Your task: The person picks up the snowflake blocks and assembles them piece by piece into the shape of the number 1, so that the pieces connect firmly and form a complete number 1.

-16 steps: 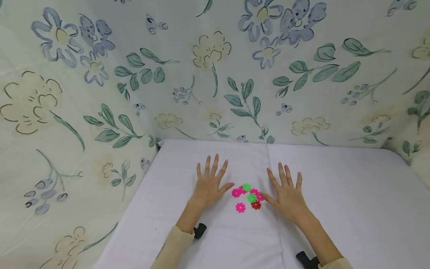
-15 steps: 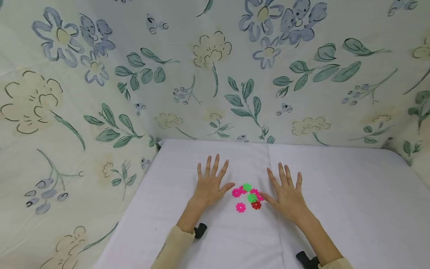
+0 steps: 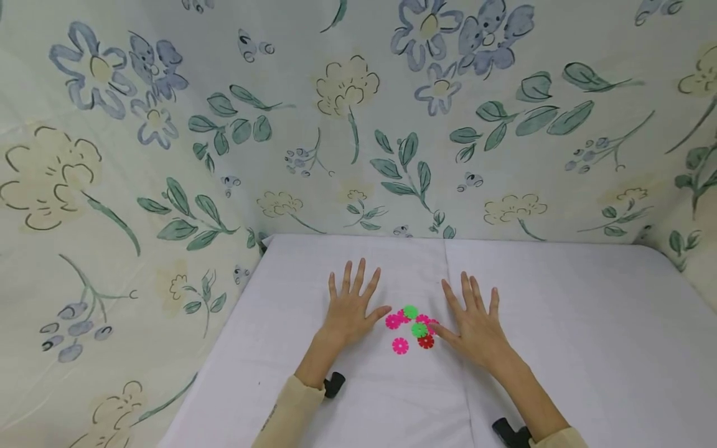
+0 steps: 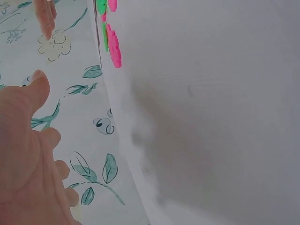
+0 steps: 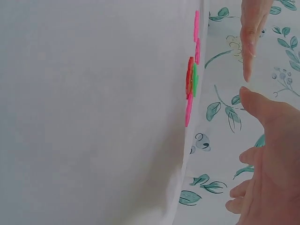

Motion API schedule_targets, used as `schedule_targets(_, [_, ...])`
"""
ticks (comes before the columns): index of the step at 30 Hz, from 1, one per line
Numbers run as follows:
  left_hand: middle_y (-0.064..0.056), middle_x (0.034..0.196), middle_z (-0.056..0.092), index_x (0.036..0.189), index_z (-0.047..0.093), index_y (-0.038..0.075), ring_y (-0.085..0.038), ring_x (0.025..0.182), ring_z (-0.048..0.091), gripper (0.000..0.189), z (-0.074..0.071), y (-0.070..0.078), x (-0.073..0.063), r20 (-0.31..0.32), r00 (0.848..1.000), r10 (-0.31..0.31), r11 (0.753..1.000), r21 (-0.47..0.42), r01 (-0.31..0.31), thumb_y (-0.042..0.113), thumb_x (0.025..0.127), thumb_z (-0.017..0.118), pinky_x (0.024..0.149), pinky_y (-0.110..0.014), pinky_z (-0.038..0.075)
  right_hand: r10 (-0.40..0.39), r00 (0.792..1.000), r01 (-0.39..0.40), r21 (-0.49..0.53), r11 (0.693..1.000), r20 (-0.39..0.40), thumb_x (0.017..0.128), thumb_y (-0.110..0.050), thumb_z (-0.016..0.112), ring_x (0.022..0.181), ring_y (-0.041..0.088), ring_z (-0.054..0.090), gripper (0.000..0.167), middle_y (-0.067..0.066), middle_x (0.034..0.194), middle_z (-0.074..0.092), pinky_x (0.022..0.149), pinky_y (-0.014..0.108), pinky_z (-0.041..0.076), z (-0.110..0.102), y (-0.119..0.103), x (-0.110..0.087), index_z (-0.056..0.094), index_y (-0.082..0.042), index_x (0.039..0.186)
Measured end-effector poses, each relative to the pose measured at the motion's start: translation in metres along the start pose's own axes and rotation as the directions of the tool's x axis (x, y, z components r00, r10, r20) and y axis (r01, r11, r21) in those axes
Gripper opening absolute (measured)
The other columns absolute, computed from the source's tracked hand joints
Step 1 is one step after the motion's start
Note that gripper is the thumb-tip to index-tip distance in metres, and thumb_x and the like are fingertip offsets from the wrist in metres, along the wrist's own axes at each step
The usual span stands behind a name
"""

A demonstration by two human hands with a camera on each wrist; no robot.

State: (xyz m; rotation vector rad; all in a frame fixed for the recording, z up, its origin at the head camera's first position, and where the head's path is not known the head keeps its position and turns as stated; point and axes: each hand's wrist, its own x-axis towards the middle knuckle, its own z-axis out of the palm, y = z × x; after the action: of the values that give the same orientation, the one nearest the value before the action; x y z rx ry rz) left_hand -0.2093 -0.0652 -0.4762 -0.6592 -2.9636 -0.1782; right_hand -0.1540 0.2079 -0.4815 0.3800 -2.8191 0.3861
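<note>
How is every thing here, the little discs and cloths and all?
Left grip: fingers spread, holding nothing
Right grip: fingers spread, holding nothing
Nearest pink disc: lying apart
Other pink discs: bunched up
Green discs: bunched with pink ones
Red disc: bunched in too
White cloth: spread out, creased
Floral cloth: hanging behind

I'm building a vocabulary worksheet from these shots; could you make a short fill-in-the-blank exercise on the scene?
1. Between the left hand and the right hand, the head view shows exactly ____ green discs.
2. The disc set apart from the others is coloured ____.
3. The tablecloth is plain ____, unlike the patterned backdrop.

Missing words: two; pink; white.
</note>
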Motion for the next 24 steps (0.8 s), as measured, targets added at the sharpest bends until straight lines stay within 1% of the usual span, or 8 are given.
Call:
schedule_targets(5, [-0.012, 0.176, 0.002, 0.168, 0.012, 0.026, -0.042, 0.162, 0.003, 0.082, -0.001, -0.001, 0.000, 0.004, 1.000, -0.006, 1.000, -0.004, 0.006, 0.068, 0.103, 0.039, 0.124, -0.074, 0.008, 0.004, 0.999, -0.004, -0.001, 1.000, 0.043, 0.087, -0.054, 0.073, 0.154, 0.054, 0.018, 0.096, 0.033, 0.167, 0.019, 0.118, 0.081, 0.008, 0.001, -0.002, 0.002, 0.034, -0.008, 0.161])
schedule_targets(10, [-0.013, 0.176, 0.004, 0.168, 0.014, 0.025, -0.043, 0.162, 0.004, 0.082, -0.002, 0.000, 0.000, -0.002, 1.000, 0.010, 1.000, -0.022, -0.010, 0.067, 0.103, 0.041, 0.123, -0.075, 0.008, 0.033, 0.995, -0.035, 0.023, 0.999, 0.094, 0.088, -0.055, 0.072, 0.156, 0.053, 0.013, 0.098, 0.031, 0.169, 0.014, 0.119, 0.080, 0.003, -0.001, -0.004, 0.005, 0.029, -0.009, 0.163])
schedule_targets(12, [-0.013, 0.176, 0.005, 0.168, 0.014, 0.024, -0.043, 0.161, 0.005, 0.082, -0.001, 0.000, 0.001, -0.002, 1.000, 0.022, 0.999, -0.031, -0.022, 0.066, 0.103, 0.041, 0.123, -0.076, 0.008, 0.039, 0.993, -0.047, 0.067, 0.997, 0.113, 0.089, -0.054, 0.072, 0.156, 0.053, 0.011, 0.097, 0.031, 0.170, 0.013, 0.120, 0.079, 0.000, -0.002, -0.004, 0.006, 0.027, -0.010, 0.164])
schedule_targets(15, [-0.013, 0.176, 0.005, 0.168, 0.012, 0.024, -0.043, 0.161, 0.007, 0.083, -0.001, 0.000, 0.003, 0.016, 0.999, 0.046, 0.996, -0.071, -0.045, 0.066, 0.103, 0.042, 0.123, -0.075, 0.009, 0.031, 0.988, -0.057, 0.176, 0.983, 0.148, 0.091, -0.052, 0.071, 0.157, 0.053, 0.011, 0.095, 0.030, 0.170, 0.013, 0.120, 0.078, -0.001, -0.004, -0.004, 0.008, 0.026, -0.013, 0.165])
schedule_targets(18, [-0.012, 0.176, 0.006, 0.168, 0.009, 0.025, -0.043, 0.161, 0.008, 0.085, -0.003, 0.000, 0.005, 0.058, 0.996, 0.073, 0.979, -0.194, -0.060, 0.065, 0.102, 0.045, 0.123, -0.075, 0.007, -0.004, 0.982, -0.060, 0.335, 0.940, 0.188, 0.092, -0.048, 0.073, 0.156, 0.053, 0.014, 0.091, 0.029, 0.170, 0.016, 0.120, 0.079, -0.001, -0.006, -0.002, 0.010, 0.027, -0.016, 0.165])
schedule_targets(20, [-0.012, 0.175, 0.008, 0.168, 0.008, 0.026, -0.042, 0.161, 0.009, 0.086, -0.004, -0.001, 0.006, 0.089, 0.992, 0.092, 0.950, -0.306, -0.060, 0.064, 0.102, 0.049, 0.124, -0.074, 0.006, -0.032, 0.977, -0.066, 0.445, 0.893, 0.211, 0.093, -0.044, 0.074, 0.156, 0.051, 0.017, 0.088, 0.027, 0.169, 0.020, 0.119, 0.080, 0.001, -0.007, 0.000, 0.012, 0.029, -0.019, 0.164])
schedule_targets(22, [-0.012, 0.175, 0.010, 0.168, 0.009, 0.028, -0.042, 0.161, 0.010, 0.088, -0.004, -0.002, 0.006, 0.116, 0.988, 0.107, 0.910, -0.411, -0.050, 0.060, 0.101, 0.055, 0.125, -0.073, 0.004, -0.056, 0.972, -0.076, 0.531, 0.844, 0.228, 0.093, -0.040, 0.076, 0.155, 0.050, 0.021, 0.085, 0.025, 0.169, 0.025, 0.119, 0.080, 0.012, -0.007, 0.002, 0.013, 0.032, -0.021, 0.163])
schedule_targets(24, [-0.012, 0.175, 0.013, 0.167, 0.012, 0.029, -0.041, 0.161, 0.014, 0.088, -0.004, -0.003, 0.007, 0.131, 0.984, 0.119, 0.875, -0.482, -0.042, 0.056, 0.099, 0.061, 0.126, -0.071, 0.005, -0.073, 0.969, -0.083, 0.587, 0.805, 0.237, 0.094, -0.037, 0.076, 0.154, 0.049, 0.026, 0.081, 0.022, 0.167, 0.030, 0.116, 0.078, 0.025, -0.005, 0.004, 0.014, 0.035, -0.022, 0.162])
